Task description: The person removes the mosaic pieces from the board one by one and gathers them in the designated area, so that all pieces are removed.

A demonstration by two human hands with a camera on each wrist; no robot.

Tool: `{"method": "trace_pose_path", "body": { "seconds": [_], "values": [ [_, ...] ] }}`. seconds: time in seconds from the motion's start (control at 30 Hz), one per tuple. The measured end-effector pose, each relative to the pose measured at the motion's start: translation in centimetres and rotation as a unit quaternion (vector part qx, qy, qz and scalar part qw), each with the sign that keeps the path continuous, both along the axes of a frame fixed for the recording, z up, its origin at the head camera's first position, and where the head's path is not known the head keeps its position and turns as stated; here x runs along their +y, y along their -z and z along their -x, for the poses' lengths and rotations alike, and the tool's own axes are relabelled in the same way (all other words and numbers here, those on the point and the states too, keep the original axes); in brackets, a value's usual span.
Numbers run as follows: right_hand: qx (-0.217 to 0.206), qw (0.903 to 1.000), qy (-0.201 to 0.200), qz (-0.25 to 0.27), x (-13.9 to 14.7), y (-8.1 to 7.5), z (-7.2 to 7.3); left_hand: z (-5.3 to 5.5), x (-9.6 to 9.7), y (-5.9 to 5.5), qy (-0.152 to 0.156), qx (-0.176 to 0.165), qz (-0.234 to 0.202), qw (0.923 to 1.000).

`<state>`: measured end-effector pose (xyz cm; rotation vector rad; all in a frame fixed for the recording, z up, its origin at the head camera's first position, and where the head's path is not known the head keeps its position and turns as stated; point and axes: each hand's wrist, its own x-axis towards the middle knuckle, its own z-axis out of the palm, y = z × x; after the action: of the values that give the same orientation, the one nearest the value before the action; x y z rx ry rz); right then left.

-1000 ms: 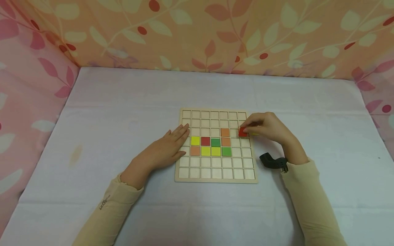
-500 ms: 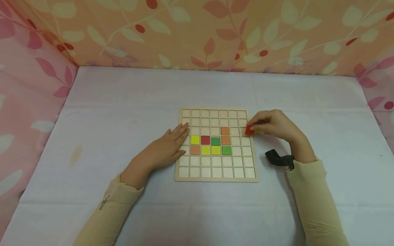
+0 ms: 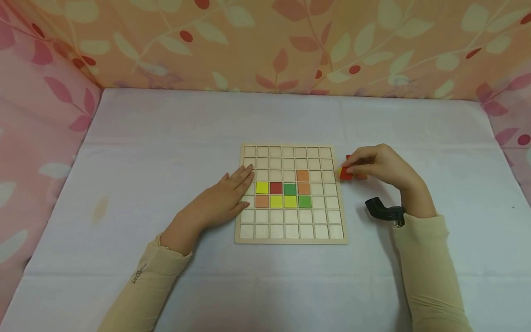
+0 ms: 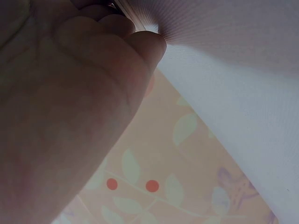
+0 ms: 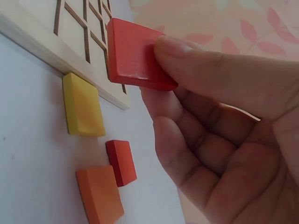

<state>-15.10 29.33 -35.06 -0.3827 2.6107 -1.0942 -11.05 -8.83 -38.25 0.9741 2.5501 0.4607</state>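
A pale wooden grid board (image 3: 290, 241) lies flat on the white cloth, with several coloured square tiles in its middle cells. My left hand (image 3: 220, 200) rests with straight fingers along the board's left edge; its palm (image 4: 70, 93) fills much of the left wrist view. Just past the board's right edge, my right hand (image 3: 386, 163) pinches a red tile (image 5: 135, 56) between thumb and fingers, raised above the cloth. Below it on the cloth lie a yellow tile (image 5: 84, 105) by the board's edge, a second red tile (image 5: 121, 162) and an orange tile (image 5: 99, 193).
Among the tiles set in the board are an orange one (image 3: 303, 175), a dark red one (image 3: 275, 188) and a green one (image 3: 304, 201). Patterned cloth walls (image 3: 290, 46) stand at the back and sides. A black wrist mount (image 3: 383, 210) juts from my right sleeve.
My right hand has carried the red tile from above the board's right column outward past its edge. Loose tiles on the cloth now show around the hand. The left hand stays in place.
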Motion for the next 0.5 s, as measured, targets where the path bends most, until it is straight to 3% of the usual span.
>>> {"method": "trace_pose_path", "body": {
  "seconds": [0.5],
  "values": [
    [-0.004,0.9999,0.009,-0.007,1.02,-0.2,0.0,0.05,0.01,0.11,0.0,0.001,0.003,1.0]
  ]
}}
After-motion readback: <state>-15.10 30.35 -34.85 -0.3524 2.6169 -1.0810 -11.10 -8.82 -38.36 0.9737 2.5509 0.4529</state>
